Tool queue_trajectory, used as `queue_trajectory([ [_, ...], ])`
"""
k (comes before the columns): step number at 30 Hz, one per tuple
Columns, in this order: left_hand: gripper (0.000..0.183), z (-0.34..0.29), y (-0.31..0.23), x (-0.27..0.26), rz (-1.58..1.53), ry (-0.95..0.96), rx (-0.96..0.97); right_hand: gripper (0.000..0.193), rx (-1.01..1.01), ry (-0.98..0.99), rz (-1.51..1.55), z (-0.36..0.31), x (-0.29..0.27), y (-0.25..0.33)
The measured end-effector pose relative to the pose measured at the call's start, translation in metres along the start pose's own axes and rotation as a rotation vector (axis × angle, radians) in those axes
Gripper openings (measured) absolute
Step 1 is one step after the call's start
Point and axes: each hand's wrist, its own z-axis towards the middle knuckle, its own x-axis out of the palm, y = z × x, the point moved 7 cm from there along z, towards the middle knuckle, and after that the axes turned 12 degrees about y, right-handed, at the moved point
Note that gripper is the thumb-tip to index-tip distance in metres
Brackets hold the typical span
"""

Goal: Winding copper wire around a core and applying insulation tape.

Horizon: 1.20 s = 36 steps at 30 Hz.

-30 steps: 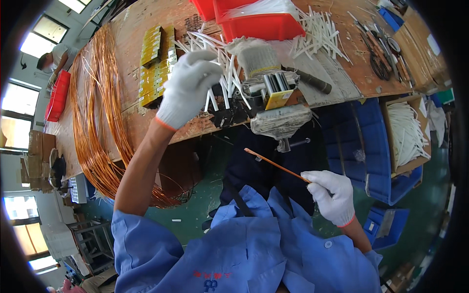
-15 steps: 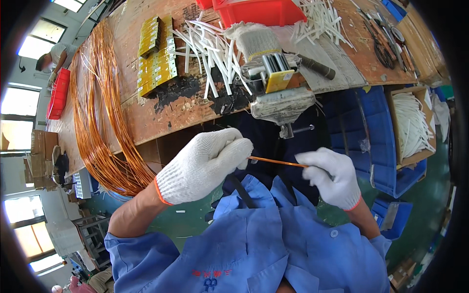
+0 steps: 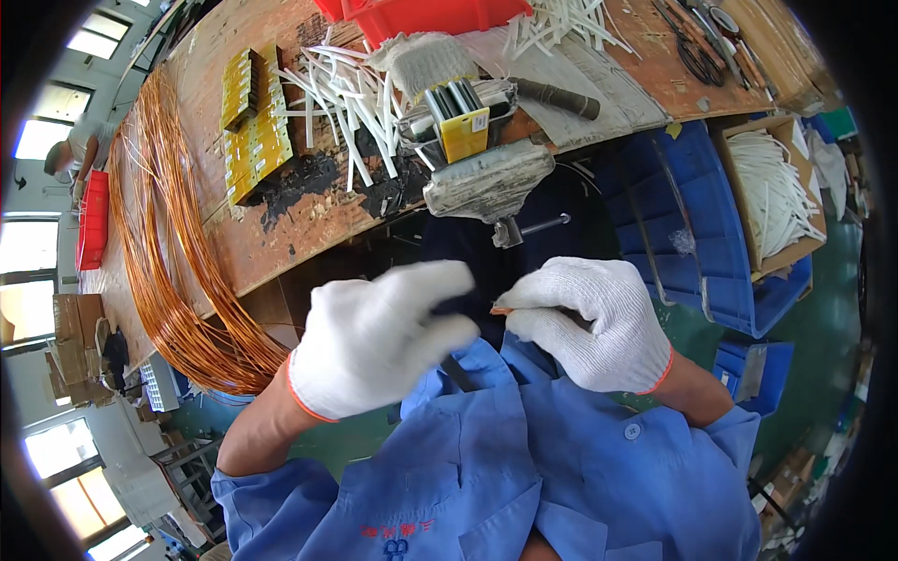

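My right hand (image 3: pixel 599 327), in a white knit glove, pinches a thin copper-coloured wire (image 3: pixel 501 310) between thumb and fingers. Only a short orange end shows; the rest is hidden by the glove. Left of it, my left hand (image 3: pixel 379 338), gloved too, is blurred by motion. Its thumb and fingers are spread, with nothing visible between them. Above both hands a bench vise (image 3: pixel 491 182) stands at the table edge. Its jaws hold a yellow block (image 3: pixel 465 136) with dark upright bars.
A long bundle of copper wires (image 3: pixel 178 280) hangs over the table (image 3: pixel 271 229) at left. Yellow coated parts (image 3: pixel 262 140), white tubes (image 3: pixel 360 98) and a red bin (image 3: pixel 430 17) lie behind. At right are a blue bin (image 3: pixel 669 224), a box of white tubes (image 3: pixel 772 187) and tools (image 3: pixel 697 51).
My left hand has let go of the wire and opened. My right hand has moved left with the wire, most of which no longer shows. The view has shifted, moving the bench leftward.
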Motion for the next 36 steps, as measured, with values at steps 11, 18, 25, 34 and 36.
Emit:
queue_trajectory([
  [11,0.025,-0.012,-0.002,0.009,-0.138,0.303,0.239,0.009,0.320,0.274,0.592,-0.009,0.008,-0.005],
  [18,0.041,-0.007,0.025,0.019,-0.746,0.284,-0.295,0.008,0.250,0.127,0.431,-0.012,-0.004,-0.009],
  [25,0.041,-0.005,0.024,0.036,-0.918,0.314,-0.291,0.015,0.252,0.061,0.337,-0.008,0.000,-0.006],
  [34,0.035,-0.006,0.019,0.029,-0.746,0.333,-0.131,0.016,0.152,0.065,0.242,-0.003,-0.001,0.004],
  [36,0.031,-0.008,0.022,0.029,-0.866,0.393,-0.187,0.015,0.148,0.061,0.221,-0.003,0.000,0.003],
])
